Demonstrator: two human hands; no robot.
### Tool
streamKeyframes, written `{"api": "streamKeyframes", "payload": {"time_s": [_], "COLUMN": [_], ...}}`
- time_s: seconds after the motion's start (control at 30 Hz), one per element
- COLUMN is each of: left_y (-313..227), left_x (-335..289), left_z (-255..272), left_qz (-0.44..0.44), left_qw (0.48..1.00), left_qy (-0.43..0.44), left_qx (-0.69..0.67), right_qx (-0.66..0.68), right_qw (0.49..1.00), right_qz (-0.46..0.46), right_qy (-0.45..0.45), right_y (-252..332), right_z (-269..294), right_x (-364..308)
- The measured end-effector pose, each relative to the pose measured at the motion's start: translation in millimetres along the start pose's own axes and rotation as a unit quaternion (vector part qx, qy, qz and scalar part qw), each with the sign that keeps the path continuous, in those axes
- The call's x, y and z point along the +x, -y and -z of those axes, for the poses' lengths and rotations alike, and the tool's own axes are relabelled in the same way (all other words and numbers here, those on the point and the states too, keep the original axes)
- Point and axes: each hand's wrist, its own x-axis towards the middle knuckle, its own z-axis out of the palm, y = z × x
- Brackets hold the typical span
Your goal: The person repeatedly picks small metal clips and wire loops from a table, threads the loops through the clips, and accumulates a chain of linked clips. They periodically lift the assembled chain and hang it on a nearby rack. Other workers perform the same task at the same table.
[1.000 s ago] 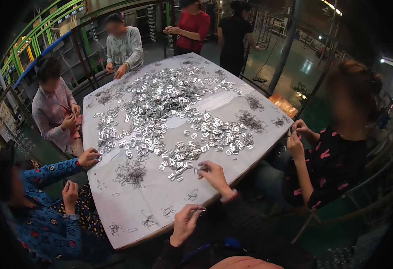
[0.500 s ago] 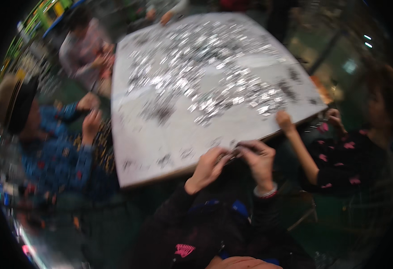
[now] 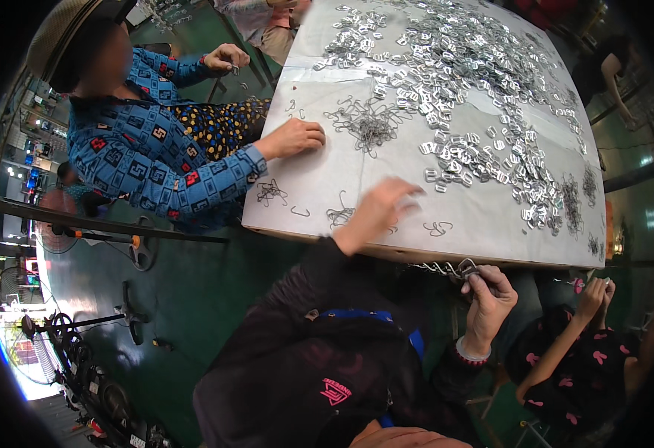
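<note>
My right hand [image 3: 487, 302] is closed just off the table's front edge, thumb and fingers pinching a small silver slotted metal buckle [image 3: 466, 267]. A short row of shiny wire pieces [image 3: 431, 267] sticks out leftward beside that buckle, partly hidden under the table edge. Blurred by motion, my left hand [image 3: 381, 213] reaches over the near part of the white tabletop, its fingers stretched out and nothing visible in them. Bent wire hooks [image 3: 340, 216] lie beside and partly behind it, and a few more hooks [image 3: 437, 228] lie to its right.
The white-covered table [image 3: 409, 153] carries a large spread of silver buckles [image 3: 476, 56] and a pile of wire hooks [image 3: 372, 127]. On the left a co-worker's hand [image 3: 295, 138] rests on the table. Another co-worker's hands [image 3: 596, 297] are at the right. A fan [image 3: 58, 216] stands far left.
My hands were together at the table edge; now the left has moved apart over the tabletop, and the right stays below the edge with the buckle. The view has turned leftward.
</note>
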Motion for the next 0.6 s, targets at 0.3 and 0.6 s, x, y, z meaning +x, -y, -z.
{"api": "streamKeyframes", "payload": {"time_s": [0.3,0.6], "left_y": [118,82], "left_x": [43,99], "left_z": [47,78], "left_qz": [-0.091,0.001], "left_qw": [0.912,0.969], "left_qy": [0.085,-0.015], "left_qx": [0.390,0.245], "right_qx": [-0.009,-0.023], "right_qw": [1.000,1.000], "right_qz": [-0.004,0.002], "right_qy": [0.018,0.001], "right_y": [6,14], "right_z": [7,7], "right_x": [1,-8]}}
